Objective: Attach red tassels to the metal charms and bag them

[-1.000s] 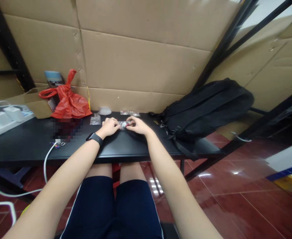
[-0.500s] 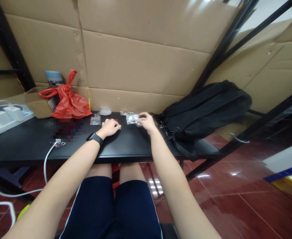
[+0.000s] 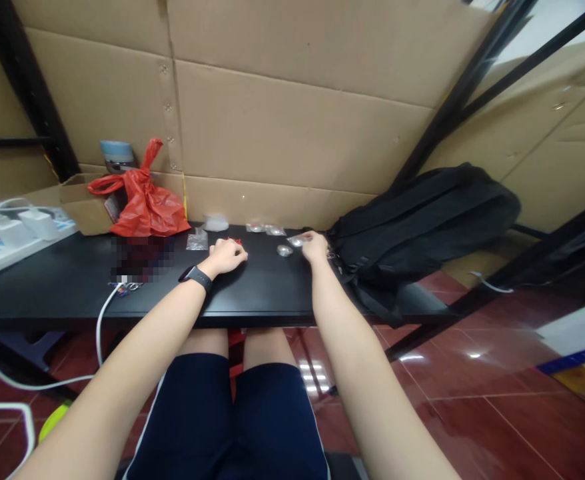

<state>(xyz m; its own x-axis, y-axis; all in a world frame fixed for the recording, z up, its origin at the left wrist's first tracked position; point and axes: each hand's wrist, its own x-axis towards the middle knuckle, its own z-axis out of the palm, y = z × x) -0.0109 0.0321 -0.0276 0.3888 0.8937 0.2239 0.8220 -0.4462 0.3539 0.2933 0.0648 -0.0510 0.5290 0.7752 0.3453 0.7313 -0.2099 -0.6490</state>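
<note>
My left hand (image 3: pixel 228 255) rests on the black table, fingers curled, beside a small red item (image 3: pixel 236 241) partly hidden behind it. What the fingers hold, if anything, is hidden. My right hand (image 3: pixel 315 246) has its fingers closed on the right end of a small clear packet (image 3: pixel 298 241) near the backpack. Just left of it lies a round shiny packet (image 3: pixel 285 251). Two more clear packets (image 3: pixel 255 228) (image 3: pixel 274 231) lie by the cardboard wall. A clear plastic bag (image 3: pixel 197 240) and a whitish bag (image 3: pixel 215 222) are left of my left hand.
A black backpack (image 3: pixel 427 223) fills the table's right end. At left are a red plastic bag (image 3: pixel 150 207), a cardboard box (image 3: pixel 85 207), a blue-lidded container (image 3: pixel 116 152), a white power strip (image 3: pixel 27 243) and a white cable (image 3: pixel 100 327). Cardboard (image 3: pixel 282 120) lines the back.
My right hand has moved right. The packets that were bunched together beside it now lie apart. My left hand stays about where it was; the view has shifted slightly.
</note>
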